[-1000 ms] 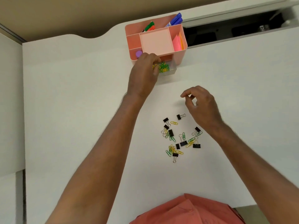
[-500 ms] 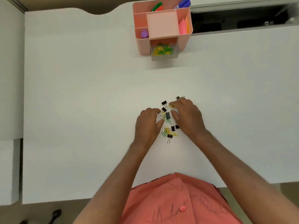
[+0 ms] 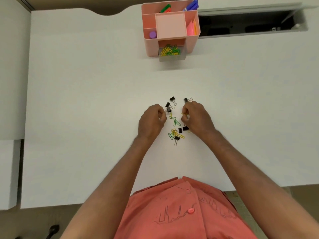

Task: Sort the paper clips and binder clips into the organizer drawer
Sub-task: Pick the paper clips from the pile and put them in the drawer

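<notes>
A scatter of green and yellow paper clips (image 3: 175,121) and black binder clips (image 3: 172,99) lies on the white desk (image 3: 86,100). My left hand (image 3: 151,120) sits at the scatter's left edge, fingers curled, pinching a black binder clip (image 3: 168,110). My right hand (image 3: 196,118) is at the right edge and pinches a yellow paper clip (image 3: 184,114). The pink organizer (image 3: 193,44) stands at the desk's far side, its clear drawer (image 3: 172,58) pulled out and holding several yellow and green paper clips.
The organizer's upper compartments hold markers (image 3: 191,5), pink sticky notes (image 3: 190,29) and a purple cap (image 3: 153,34). An open cable slot (image 3: 250,23) lies right of it. The desk's near edge runs by my orange shirt (image 3: 181,209).
My left hand came back from the drawer to the pile. Both hands then moved apart slightly and closed their fingers on clips; the camera tilted down.
</notes>
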A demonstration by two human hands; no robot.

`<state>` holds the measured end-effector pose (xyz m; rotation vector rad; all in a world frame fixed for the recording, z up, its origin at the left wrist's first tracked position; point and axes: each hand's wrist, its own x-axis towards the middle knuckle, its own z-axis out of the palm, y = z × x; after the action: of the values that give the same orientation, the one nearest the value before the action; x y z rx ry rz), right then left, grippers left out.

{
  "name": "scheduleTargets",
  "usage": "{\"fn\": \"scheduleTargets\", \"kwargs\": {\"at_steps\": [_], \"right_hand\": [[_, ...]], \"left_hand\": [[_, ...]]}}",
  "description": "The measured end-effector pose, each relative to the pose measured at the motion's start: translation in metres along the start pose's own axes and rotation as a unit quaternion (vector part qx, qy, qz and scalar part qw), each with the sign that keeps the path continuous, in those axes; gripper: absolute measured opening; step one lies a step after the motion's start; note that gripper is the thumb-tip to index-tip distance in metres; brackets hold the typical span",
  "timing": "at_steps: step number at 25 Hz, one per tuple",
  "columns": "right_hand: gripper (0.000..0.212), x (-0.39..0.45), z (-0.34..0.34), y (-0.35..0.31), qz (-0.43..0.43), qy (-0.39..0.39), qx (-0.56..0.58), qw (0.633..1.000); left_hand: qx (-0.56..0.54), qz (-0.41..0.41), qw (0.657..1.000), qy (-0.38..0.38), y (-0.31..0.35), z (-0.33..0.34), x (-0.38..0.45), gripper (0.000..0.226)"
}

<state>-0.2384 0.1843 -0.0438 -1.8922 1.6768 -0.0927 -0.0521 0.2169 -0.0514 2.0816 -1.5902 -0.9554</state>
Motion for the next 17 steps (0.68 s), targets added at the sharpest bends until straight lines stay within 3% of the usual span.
{"fn": "scheduleTargets", "kwargs": {"at_steps": [4,10,14,17], "right_hand": [[0.023,-0.008,0.002,0.006,-0.013,-0.016,0.061,0.998],[0.023,-0.014,0.008,0.006,-0.022,0.005,0.049,0.999],[0.023,-0.014,-0.004,0.017,0.011,0.04,0.082,0.996],[0.024,-0.015,-0.016,0.028,0.02,0.026,0.067,0.997]], "left_hand": [[-0.05,-0.062,0.996,0.027,-0.005,-0.009,0.008,0.007],[0.019,0.061,0.998,-0.03,0.004,0.003,-0.01,0.017],[0.098,0.057,0.992,-0.055,0.018,0.026,-0.02,0.048],[0.108,0.06,0.992,-0.039,0.022,0.03,-0.015,0.038]]}}
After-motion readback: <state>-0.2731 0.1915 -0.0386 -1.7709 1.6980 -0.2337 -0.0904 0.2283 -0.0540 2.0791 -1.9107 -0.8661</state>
